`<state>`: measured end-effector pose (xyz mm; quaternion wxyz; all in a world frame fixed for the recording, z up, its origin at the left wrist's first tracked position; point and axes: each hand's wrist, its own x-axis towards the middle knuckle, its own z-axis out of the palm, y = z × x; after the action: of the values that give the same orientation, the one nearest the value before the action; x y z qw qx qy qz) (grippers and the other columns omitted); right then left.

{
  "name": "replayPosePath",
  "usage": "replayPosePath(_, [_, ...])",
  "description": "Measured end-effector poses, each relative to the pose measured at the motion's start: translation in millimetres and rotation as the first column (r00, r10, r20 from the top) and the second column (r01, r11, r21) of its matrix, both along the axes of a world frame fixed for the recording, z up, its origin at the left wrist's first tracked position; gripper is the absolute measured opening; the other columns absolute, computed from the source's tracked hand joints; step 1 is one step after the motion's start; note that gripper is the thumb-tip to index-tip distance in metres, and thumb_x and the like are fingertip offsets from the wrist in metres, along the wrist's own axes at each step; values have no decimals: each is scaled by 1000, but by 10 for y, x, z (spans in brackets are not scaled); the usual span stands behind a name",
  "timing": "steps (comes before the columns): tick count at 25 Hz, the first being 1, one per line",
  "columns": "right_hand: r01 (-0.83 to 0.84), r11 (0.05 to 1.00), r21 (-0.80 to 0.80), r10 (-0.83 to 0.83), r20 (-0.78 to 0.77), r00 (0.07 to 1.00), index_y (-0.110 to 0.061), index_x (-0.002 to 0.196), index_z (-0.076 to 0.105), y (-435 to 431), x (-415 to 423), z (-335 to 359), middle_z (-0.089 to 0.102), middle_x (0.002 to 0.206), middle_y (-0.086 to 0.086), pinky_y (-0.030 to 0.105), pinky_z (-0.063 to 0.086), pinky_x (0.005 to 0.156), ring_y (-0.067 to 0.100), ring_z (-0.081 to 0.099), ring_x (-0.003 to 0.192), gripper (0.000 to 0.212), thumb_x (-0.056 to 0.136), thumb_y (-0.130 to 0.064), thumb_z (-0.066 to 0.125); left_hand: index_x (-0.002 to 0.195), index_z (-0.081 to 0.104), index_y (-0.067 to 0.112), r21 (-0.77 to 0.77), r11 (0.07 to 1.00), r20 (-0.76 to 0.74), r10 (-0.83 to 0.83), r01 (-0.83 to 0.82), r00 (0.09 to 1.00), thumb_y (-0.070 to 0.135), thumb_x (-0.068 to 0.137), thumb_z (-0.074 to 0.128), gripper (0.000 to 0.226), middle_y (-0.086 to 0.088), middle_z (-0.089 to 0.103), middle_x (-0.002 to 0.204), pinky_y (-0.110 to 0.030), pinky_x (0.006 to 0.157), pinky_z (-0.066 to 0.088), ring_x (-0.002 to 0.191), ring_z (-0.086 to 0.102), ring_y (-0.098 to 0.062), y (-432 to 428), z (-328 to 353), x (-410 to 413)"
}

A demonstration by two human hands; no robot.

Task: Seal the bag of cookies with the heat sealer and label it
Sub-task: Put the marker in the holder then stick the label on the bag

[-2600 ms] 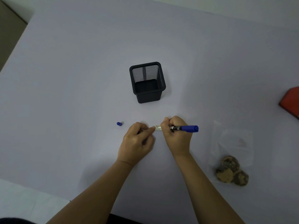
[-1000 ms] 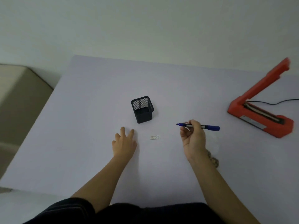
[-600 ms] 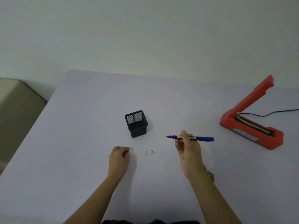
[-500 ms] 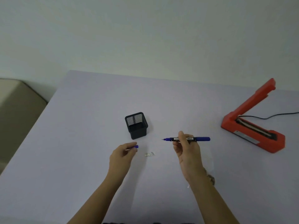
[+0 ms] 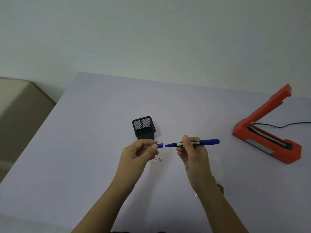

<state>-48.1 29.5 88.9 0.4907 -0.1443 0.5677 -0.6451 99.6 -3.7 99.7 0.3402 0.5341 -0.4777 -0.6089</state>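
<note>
My right hand (image 5: 193,153) grips a blue marker (image 5: 198,143) held level, its bare tip pointing left. My left hand (image 5: 137,153) pinches the small blue cap (image 5: 160,145) just left of that tip, a small gap between them. A small white label (image 5: 156,160) with writing lies on the table (image 5: 84,157) below the cap. The red heat sealer (image 5: 267,130) stands at the right with its arm raised. The clear bag of cookies (image 5: 220,188) is mostly hidden behind my right forearm; only a cookie edge shows.
A black mesh pen holder (image 5: 144,127) stands just behind my hands. The sealer's black cord (image 5: 286,125) runs off to the right. A beige piece of furniture (image 5: 18,115) sits beyond the table's left edge, and a pale wall lies behind.
My left hand picked the blue cap up off the table and brought it to the marker tip. My right hand lifted the marker off the label, which stays on the table.
</note>
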Motion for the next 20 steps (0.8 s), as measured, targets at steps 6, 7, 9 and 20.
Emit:
replayPosePath(6, [-48, 999, -17, 46, -95, 994, -14, 74, 58, -9, 52, -8, 66, 55, -6, 14, 53, 58, 6, 65, 56, 11, 85, -13, 60, 89, 71, 21, -61, 998, 41, -27, 30, 999, 15, 84, 65, 10, 0, 73, 76, -21, 72, 56, 74, 69, -14, -21, 46, 32])
replayPosePath(7, [-62, 998, -14, 60, -113, 992, -14, 74, 59, -14, 67, -7, 67, 55, -5, 14, 53, 59, 6, 65, 57, 11, 85, -13, 60, 87, 71, 21, -67, 997, 42, -24, 26, 999, 16, 83, 65, 9, 0, 73, 74, -20, 70, 56, 71, 69, -13, -24, 49, 38])
replayPosePath(9, [-91, 996, -20, 88, -123, 989, -13, 72, 60, -33, 89, -13, 66, 55, -5, 14, 53, 59, 6, 65, 57, 13, 85, -11, 60, 82, 71, 21, -61, 998, 22, 1, 1, 1000, 16, 83, 65, 8, 1, 72, 69, -17, 64, 55, 66, 68, -12, -26, 53, 34])
replayPosePath(20, [-344, 937, -67, 320, -237, 917, -13, 79, 55, -324, -25, 93, 67, 71, 2, 17, 54, 64, 10, 66, 66, 10, 86, -9, 59, 82, 72, 17, -13, 994, -66, 105, -106, 992, 11, 85, 63, 11, -2, 70, 69, -14, 62, 53, 62, 65, -8, -140, 40, 10])
